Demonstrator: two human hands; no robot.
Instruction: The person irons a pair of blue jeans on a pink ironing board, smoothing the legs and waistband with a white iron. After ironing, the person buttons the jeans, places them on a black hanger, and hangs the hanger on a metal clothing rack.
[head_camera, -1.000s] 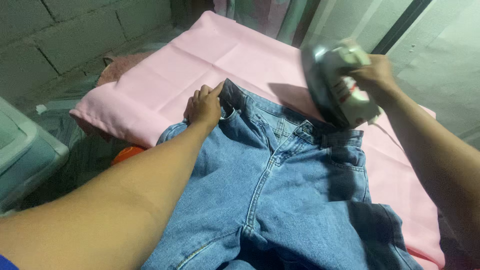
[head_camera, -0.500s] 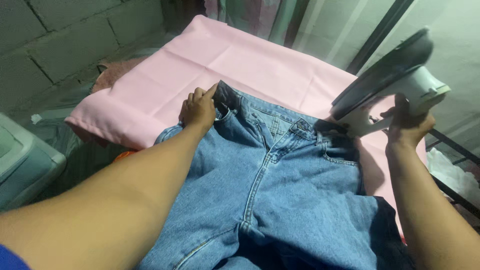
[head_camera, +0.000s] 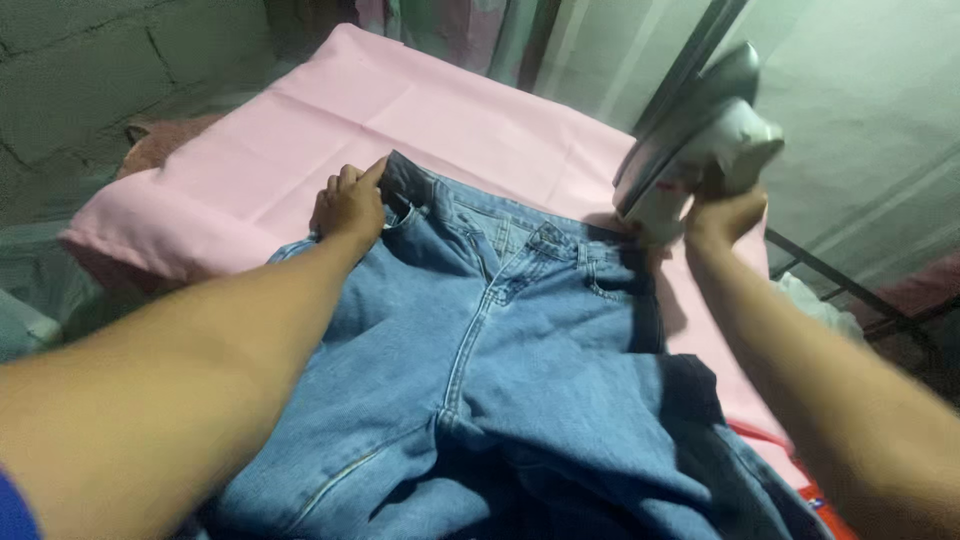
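Observation:
A pair of blue denim jeans (head_camera: 520, 370) lies front up on a pink cloth-covered surface (head_camera: 440, 120), waistband away from me. My left hand (head_camera: 350, 208) pinches the left corner of the waistband. My right hand (head_camera: 722, 212) grips the handle of a white and grey clothes iron (head_camera: 690, 140), which is tipped up on its heel with the soleplate off the fabric, at the right end of the waistband.
A grey block wall (head_camera: 90, 60) runs along the left. Curtains (head_camera: 460, 30) hang beyond the far edge. A dark metal frame (head_camera: 850, 290) and white crumpled material (head_camera: 815, 305) sit at the right. A brownish cloth (head_camera: 160, 140) lies at the left edge.
My right hand lifted the iron off the waistband, swung it right and tilted it up, and it now stands on its heel by the right waistband end. My view shifted right. My left hand kept its pinch.

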